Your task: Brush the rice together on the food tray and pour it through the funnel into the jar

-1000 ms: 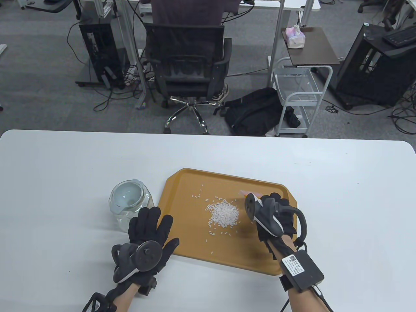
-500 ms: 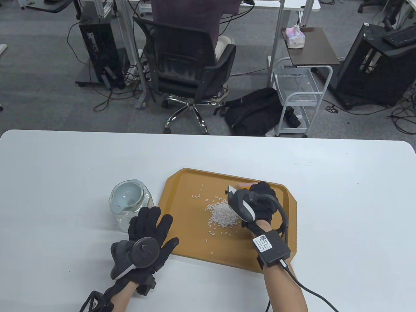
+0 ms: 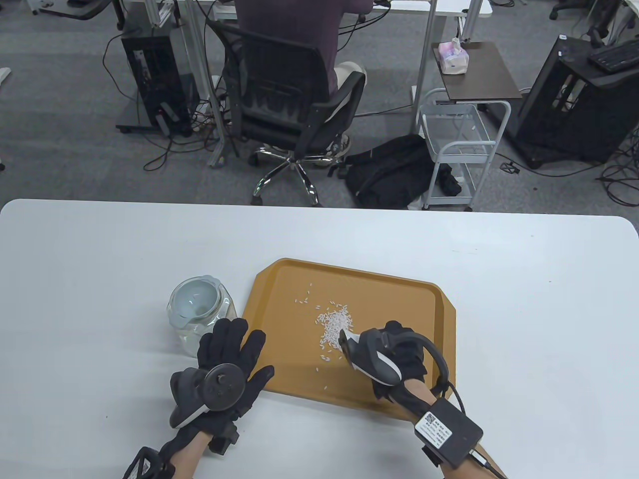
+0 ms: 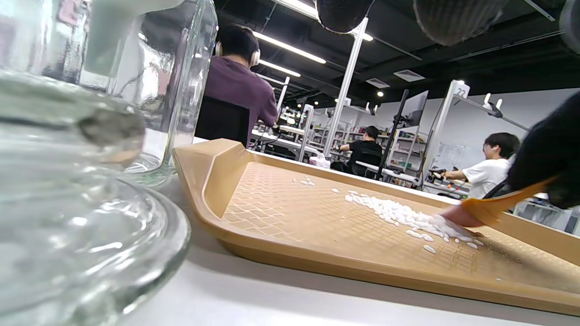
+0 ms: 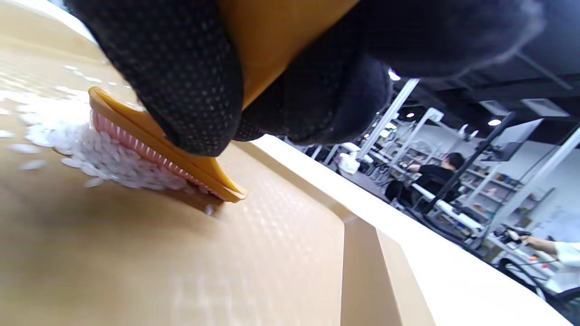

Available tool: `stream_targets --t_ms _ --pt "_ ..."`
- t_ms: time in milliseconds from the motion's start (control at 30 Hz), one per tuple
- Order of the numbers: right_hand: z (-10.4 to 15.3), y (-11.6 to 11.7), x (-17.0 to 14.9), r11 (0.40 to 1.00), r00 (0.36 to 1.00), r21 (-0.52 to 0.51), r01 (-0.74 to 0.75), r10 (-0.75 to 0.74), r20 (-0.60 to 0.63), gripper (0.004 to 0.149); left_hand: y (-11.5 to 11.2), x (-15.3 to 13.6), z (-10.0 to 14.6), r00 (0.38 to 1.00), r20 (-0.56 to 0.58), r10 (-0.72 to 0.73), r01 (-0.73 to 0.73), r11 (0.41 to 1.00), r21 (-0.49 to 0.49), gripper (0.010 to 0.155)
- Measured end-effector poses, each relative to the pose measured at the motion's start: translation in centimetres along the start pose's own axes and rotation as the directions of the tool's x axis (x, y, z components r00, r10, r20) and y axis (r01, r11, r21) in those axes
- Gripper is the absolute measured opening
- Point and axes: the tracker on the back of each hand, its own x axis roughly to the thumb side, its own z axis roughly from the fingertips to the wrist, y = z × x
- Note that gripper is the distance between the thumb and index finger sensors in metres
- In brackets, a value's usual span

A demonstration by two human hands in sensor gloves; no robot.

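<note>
An orange food tray lies on the white table with white rice heaped near its middle and stray grains around it. My right hand grips an orange brush with pink bristles, its edge pressed into the rice on the tray floor. In the table view the brush is hidden under the hand. My left hand lies flat with straight fingers on the tray's near-left corner, beside the glass jar that carries a pale funnel. The left wrist view shows the jar, the tray and the brush.
The table's far edge borders a floor with an office chair and a seated person, a black backpack and a white wire cart. Bare white table surface stretches right of the tray.
My right hand with the brush swung from the tray's right side to the far side of the pile, then drew toward me across the rice. The left hand stayed put.
</note>
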Motion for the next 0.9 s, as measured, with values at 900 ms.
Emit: stream_targets --t_ms 900 --pt "-2.7 -0.8 -0.8 0.997 0.999 -0.077 -0.031 0.029 -0.019 0.054 -0.2 -0.2 0.0 1.000 -0.026 0.003 -0.003 1.000 -0.008 0.072"
